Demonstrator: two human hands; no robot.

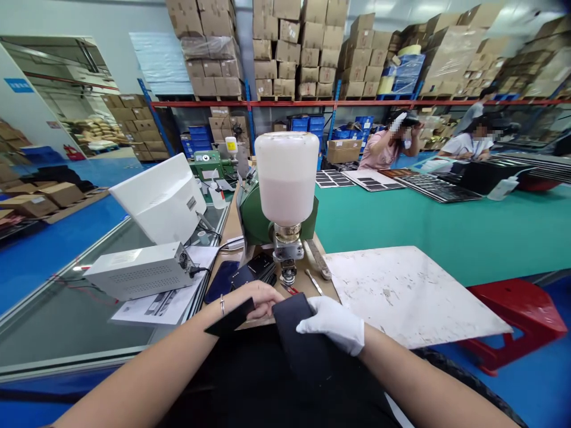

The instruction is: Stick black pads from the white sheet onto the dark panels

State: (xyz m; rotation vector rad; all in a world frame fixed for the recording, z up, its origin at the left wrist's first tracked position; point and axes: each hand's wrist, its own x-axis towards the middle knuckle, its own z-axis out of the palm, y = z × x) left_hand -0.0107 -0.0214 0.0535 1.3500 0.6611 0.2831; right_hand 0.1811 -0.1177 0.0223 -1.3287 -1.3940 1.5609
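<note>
My left hand (254, 299) is bare, with a thin bracelet at the wrist, and its fingers curl around a flat black piece (229, 318) at the near table edge. My right hand (333, 324) wears a white glove and rests closed on a dark rectangular sheet (300, 339) that lies between both hands. Just beyond them stands a green machine (254, 217) with a white inverted bottle (286, 175) and a metal nozzle (288, 252) over more black pieces (259, 267).
A worn white board (401, 291) lies to the right, a red stool (520, 315) beyond it. On the left are a white box unit (140, 270), a white monitor back (160, 199) and papers. Two people sit at the far green table (446, 220). Cardboard boxes fill the racks behind.
</note>
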